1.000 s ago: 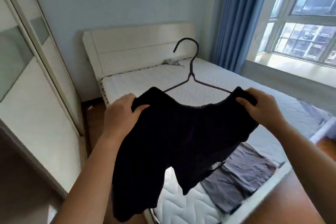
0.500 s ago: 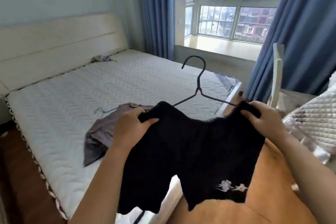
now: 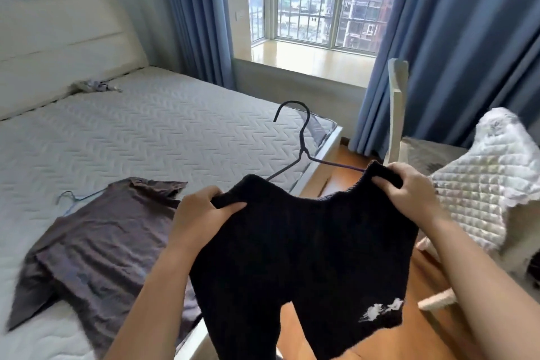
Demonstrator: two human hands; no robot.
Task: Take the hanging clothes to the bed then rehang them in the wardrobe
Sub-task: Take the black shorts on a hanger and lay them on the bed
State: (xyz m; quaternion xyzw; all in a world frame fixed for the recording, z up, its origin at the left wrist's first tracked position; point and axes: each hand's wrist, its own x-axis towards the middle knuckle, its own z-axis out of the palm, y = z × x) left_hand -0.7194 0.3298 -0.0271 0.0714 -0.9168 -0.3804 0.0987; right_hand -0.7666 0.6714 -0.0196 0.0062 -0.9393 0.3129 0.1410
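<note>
A pair of black shorts (image 3: 304, 248) with a white print on one leg hangs on a black wire hanger (image 3: 301, 140). My left hand (image 3: 201, 213) grips the left end of its waistband. My right hand (image 3: 409, 190) grips the right end. The shorts hang over the wooden floor beside the foot corner of the bed (image 3: 131, 131). A grey-brown garment (image 3: 99, 245) on a thin blue hanger (image 3: 68, 199) lies flat on the mattress to the left of my left arm.
A small crumpled cloth (image 3: 93, 86) lies by the white headboard. A white chair (image 3: 397, 108) draped with a quilted white cover (image 3: 479, 190) stands at the right. Blue curtains (image 3: 455, 47) frame the bay window (image 3: 318, 0). Wooden floor (image 3: 330, 172) runs between bed and chair.
The view has swung right, away from the wardrobe toward the window and chair. Both hands keep their grip on the shorts, which now hang past the bed's foot corner.
</note>
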